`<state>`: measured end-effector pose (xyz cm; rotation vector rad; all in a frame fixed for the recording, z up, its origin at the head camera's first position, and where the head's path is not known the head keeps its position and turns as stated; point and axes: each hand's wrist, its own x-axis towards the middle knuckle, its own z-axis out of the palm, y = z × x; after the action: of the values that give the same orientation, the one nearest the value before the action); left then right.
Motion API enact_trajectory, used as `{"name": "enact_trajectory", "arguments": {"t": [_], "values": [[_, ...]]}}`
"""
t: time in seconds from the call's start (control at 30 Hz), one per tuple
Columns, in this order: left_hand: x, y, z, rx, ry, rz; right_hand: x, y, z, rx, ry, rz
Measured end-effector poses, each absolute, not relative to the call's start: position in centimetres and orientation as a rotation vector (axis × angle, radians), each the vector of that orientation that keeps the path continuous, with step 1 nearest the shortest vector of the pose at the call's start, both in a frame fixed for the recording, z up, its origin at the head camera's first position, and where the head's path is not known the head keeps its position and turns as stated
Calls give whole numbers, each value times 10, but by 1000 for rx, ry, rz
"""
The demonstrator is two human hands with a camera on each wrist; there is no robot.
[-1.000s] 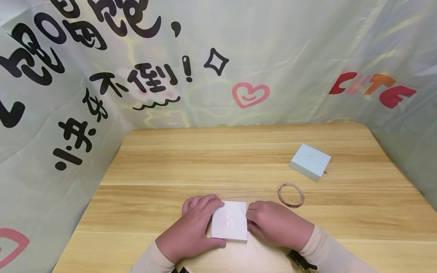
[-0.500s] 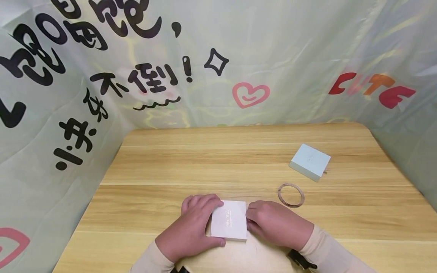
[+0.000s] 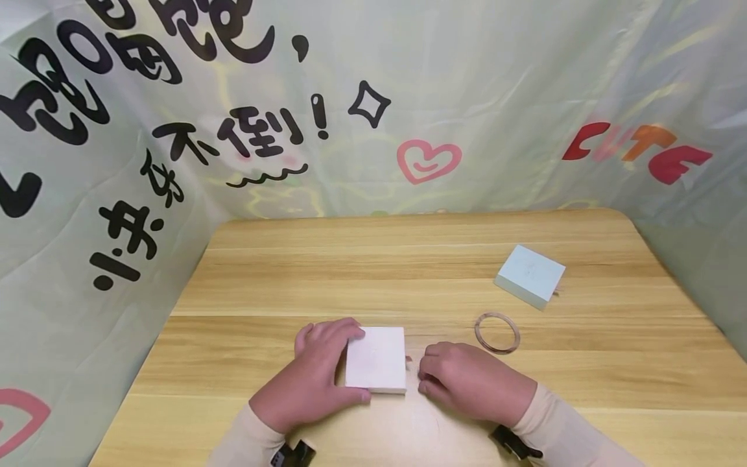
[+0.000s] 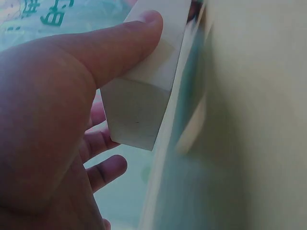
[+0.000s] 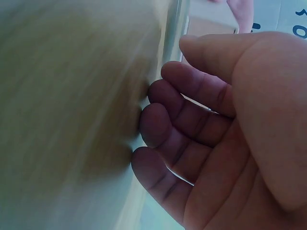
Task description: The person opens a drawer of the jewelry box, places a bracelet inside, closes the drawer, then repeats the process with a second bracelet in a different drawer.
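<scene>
Gripping a thin, square white box [image 3: 376,360], the person's left hand [image 3: 309,376] sits along the box's left side. The left grip is spread just as wide as the box: the thumb presses the near side wall, while the fingers bend around the far left corner. The left wrist view shows that thumb flat on the white wall, with other fingers behind the box, some of them apart from it.

Just right of the box, with a narrow gap between, is the right hand [image 3: 467,376]. Its grip is empty, the fingers loosely bent inward and the thumb tip slightly parted from the index fingertip. Its fingertips lie close to the pale, wood-grained tabletop [image 3: 350,272]; whether all of them touch it, I cannot tell. A small reddish-brown tab [image 3: 409,359] pokes out of the box's right side into the gap, apart from the right hand.

The box is at the near part of the tabletop. To its right and a little beyond it lies a thin, round, brownish-pink bangle [image 3: 517,336], near the right hand but untouched. Farther from the box, beyond the bangle, a pale blue square box [image 3: 530,272] lies turned at an angle.
</scene>
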<state>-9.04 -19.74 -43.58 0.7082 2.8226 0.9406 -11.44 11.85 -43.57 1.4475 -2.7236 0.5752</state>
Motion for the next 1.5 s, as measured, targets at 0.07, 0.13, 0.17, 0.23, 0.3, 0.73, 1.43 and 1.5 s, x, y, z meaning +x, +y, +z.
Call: {"name": "enact_trajectory", "arguments": {"t": [0.07,0.13,0.17,0.23,0.3,0.73,1.43,1.5], "values": [[-95,-207,-437,671,2849,933,-115,119,-436,1456,-2719,575],[-100,-219,-439,641,2884,927,-115,119,-436,1465,-2709,579],[-102,-226,-441,627,2904,925,-115,119,-437,1467,-2705,579],[-107,-239,-443,590,2943,928,-115,119,-437,1472,-2696,580],[-113,-253,-445,549,2972,949,-115,119,-438,1472,-2691,578],[-130,-344,-455,241,2987,1067,-114,119,-437,1479,-2688,589],[-133,-367,-455,338,2624,1465,-120,132,-428,1399,-2736,609],[-134,-367,-455,342,2616,1468,-127,142,-421,1329,-2712,591]]}}
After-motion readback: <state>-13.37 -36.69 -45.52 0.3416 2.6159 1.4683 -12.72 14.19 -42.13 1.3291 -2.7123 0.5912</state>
